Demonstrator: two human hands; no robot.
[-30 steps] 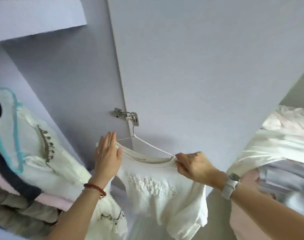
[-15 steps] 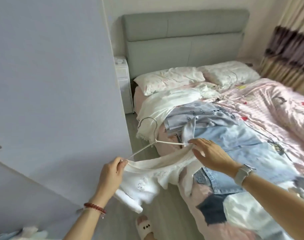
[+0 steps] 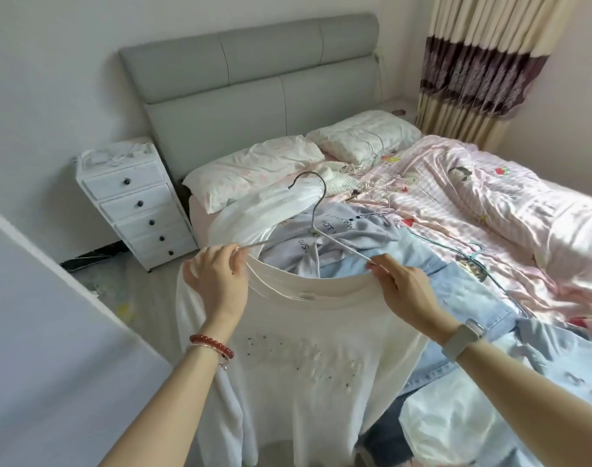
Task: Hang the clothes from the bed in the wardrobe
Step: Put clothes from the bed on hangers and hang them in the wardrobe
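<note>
Over the bed's [image 3: 490,203] near edge, cream embroidered T-shirt [image 3: 308,358] on thin white wire hanger [image 3: 316,227], held up: left hand [image 3: 217,281] and right hand [image 3: 402,288] each pinching one shoulder end.

Soft, even daylight fills the room, brightest on the bedsheet [image 3: 510,210] near the curtain [image 3: 483,62], where pale sheen washes out its folds. Shadows are faint. Wide-angle distortion bends the edges; the whole picture is slightly soft, without sharp detail.
</note>
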